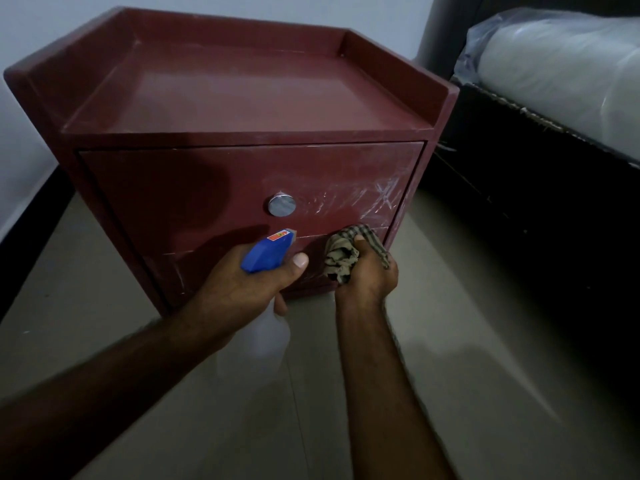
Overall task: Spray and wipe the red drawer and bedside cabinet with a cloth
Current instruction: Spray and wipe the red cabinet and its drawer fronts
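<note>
A dark red bedside cabinet (242,95) stands on the floor with a raised rim round its top. Its upper red drawer (180,188) is closed, has a round metal knob (282,205), and shows white streaks on its right side. My left hand (242,285) grips a spray bottle (268,252) with a blue head and a clear body, its nozzle aimed at the drawer front below the knob. A bunched checked cloth (346,252) is held in my right hand (367,275) against the lower right of the cabinet front.
A bed with a dark frame (540,209) and a plastic-wrapped mattress (561,67) stands close on the right. Pale walls (242,8) are behind and left of the cabinet. Tiled floor (485,341) lies in front.
</note>
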Demonstrator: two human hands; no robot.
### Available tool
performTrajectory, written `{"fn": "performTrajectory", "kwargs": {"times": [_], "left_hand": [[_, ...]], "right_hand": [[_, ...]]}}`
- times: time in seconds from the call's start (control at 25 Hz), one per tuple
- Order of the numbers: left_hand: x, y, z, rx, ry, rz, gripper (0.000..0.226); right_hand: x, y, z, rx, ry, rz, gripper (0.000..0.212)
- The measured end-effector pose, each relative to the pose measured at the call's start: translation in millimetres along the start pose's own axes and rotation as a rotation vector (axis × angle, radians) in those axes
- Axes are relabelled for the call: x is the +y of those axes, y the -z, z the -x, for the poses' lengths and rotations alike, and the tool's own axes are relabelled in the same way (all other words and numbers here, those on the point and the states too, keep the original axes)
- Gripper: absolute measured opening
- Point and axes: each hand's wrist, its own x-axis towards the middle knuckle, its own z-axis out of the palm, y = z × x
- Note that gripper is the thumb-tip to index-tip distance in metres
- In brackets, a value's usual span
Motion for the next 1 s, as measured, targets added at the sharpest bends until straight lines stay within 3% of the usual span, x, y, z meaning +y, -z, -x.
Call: {"fn": "performTrajectory", "kwargs": {"times": [0.12, 0.32, 0.48, 0.68, 0.8, 1.0], "left_hand": [[3.9, -1.1, 0.3, 0.022, 0.013, -0.006, 0.052], [5.7, -2.9, 1.7, 0.003, 0.016, -0.021, 0.055], [9.3, -3.3, 1.9, -0.01, 0.011, -0.025, 0.068], [8.1, -3.6, 2.2, -0.026, 0.03, 0.002, 0.053], [7.9, -4.8, 1.3, -0.023, 0.025, -0.001, 0.066], [13.5, -4.7, 1.9, -0.022, 0.053, 0.02, 0.057]], "right_hand": [[-4.8, -2.5, -2.3, -0.005, -0.017, -0.004, 0.038], [-15.2, -0.8, -2.9, -0.059, 0.037, -0.041, 0.062], [-18.4, 3.2, -6.2, -0.02, -0.012, 0.018, 0.057], [-28.2, -1.0, -4.6, -0.058, 0.015, -0.058, 0.07], [-26.9, 3.3, -6.7, -0.02, 0.002, -0.045, 0.065], [-34.6, 1.2, -8.6, -0.056, 0.033, -0.097, 0.072]]}}
